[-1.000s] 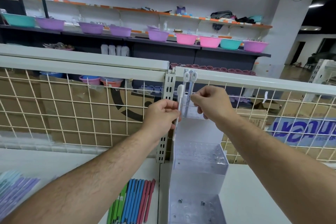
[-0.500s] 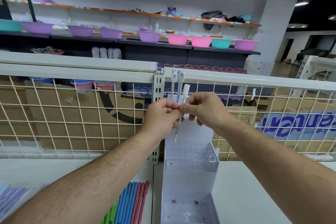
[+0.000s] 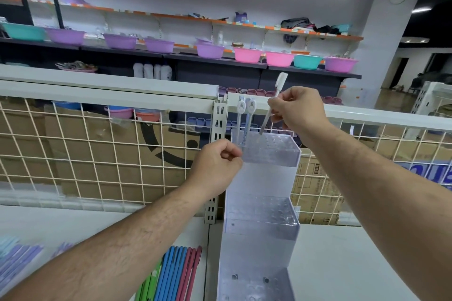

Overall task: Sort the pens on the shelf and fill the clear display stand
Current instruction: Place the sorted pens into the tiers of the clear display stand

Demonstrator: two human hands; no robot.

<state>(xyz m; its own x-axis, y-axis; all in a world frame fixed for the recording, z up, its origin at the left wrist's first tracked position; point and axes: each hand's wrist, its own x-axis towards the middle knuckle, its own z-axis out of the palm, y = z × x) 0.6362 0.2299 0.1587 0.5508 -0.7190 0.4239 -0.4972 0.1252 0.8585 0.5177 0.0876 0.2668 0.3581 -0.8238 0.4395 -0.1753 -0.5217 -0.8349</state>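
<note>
The white pen (image 3: 265, 120) looks light and stiff, pinched mid-barrel in the right grip (image 3: 297, 110) over the clear stand (image 3: 271, 157); the left grip (image 3: 215, 166) curls, hold unclear.

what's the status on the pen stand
Right hand pinches a white pen, tip over top tier of the stand. Left hand curled beside it, seemingly empty. Two pens slotted at left; nothing in the way.
</note>
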